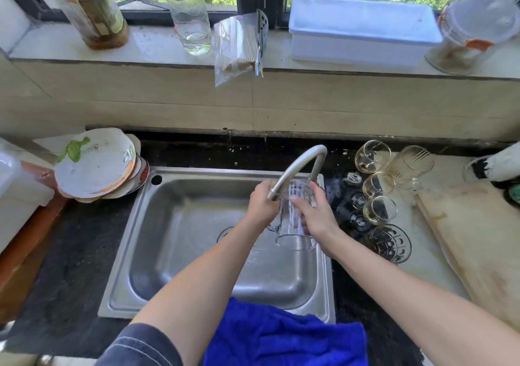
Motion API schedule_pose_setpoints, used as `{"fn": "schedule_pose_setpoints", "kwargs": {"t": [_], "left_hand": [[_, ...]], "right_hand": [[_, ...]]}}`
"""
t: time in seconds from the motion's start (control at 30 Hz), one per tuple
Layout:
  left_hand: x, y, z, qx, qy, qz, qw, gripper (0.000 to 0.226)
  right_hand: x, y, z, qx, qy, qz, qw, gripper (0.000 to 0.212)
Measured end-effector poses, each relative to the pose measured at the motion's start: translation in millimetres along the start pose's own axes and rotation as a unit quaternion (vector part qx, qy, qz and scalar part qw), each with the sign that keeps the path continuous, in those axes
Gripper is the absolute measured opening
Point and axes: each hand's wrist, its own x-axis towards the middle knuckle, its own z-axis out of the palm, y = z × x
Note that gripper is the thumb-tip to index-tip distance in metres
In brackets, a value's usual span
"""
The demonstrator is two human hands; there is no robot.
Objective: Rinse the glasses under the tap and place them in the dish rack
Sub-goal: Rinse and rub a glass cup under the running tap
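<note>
You have six glasses (pixel 372 156) in view — one handled mug (pixel 292 233) that you hold, a second mug (pixel 410 164), three stemmed glasses (pixel 378 184) and one patterned tumbler (pixel 391 243). Count two bottles (pixel 188 13) on the sill (pixel 157 44), one jar (pixel 475 33), one white box (pixel 363 28) and one bag of sticks (pixel 236 44). There is one sink (pixel 126 253), one tap (pixel 298 165), one blue cloth (pixel 281 334) — and one stack of plates (pixel 92 165).

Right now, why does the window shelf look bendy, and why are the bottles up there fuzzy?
Head view: the wide-angle lens bows the pale stone window ledge and tilts the tall clear glass bottle outward; head view, edges: that bottle is smeared and soft, while the clear glass mug in the middle is sharper; head view: daylight glints off the stainless steel sink.
</note>
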Motion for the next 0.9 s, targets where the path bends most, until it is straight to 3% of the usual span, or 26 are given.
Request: {"fn": "schedule_pose_setpoints", "kwargs": {"t": [0.13, 0.3, 0.47, 0.67, 0.77, 0.83, 0.9], "left_hand": [[-11, -2, 5, -0.024, 0.011, -0.040, 0.999, 0.011], [-7, 0, -8, 0.026, 0.024, -0.049, 0.998, 0.022], [-15, -3, -5, 0.004, -0.008, -0.064, 0.998, 0.019], [-12, -9, -20, 0.043, 0.034, -0.058, 0.997, 0.019], [-18, -8, -17, 0.063, 0.018, -0.043, 0.997, 0.016], [-21, -7, -18, 0.061, 0.018, -0.031, 0.998, 0.017], [-18, -8, -24, 0.064, 0.044, -0.027, 0.997, 0.018]], "right_hand": [[10, -5, -3, 0.079, 0.047, 0.038, 0.995, 0.056], [-2, 9, 3, -0.007, -0.063, 0.037, 0.997, 0.074], [10, -10, 2, 0.040, -0.024, 0.064, 0.997, 0.069], [-13, -18, 10, -0.050, -0.092, 0.056, 0.993, 0.093], [10, -31, 11, -0.058, -0.040, 0.055, 0.996, 0.092], [13, -34, 18, -0.127, -0.017, 0.039, 0.991, 0.095], [-3, -26, 26, -0.153, -0.053, 0.012, 0.987, 0.098]]}}
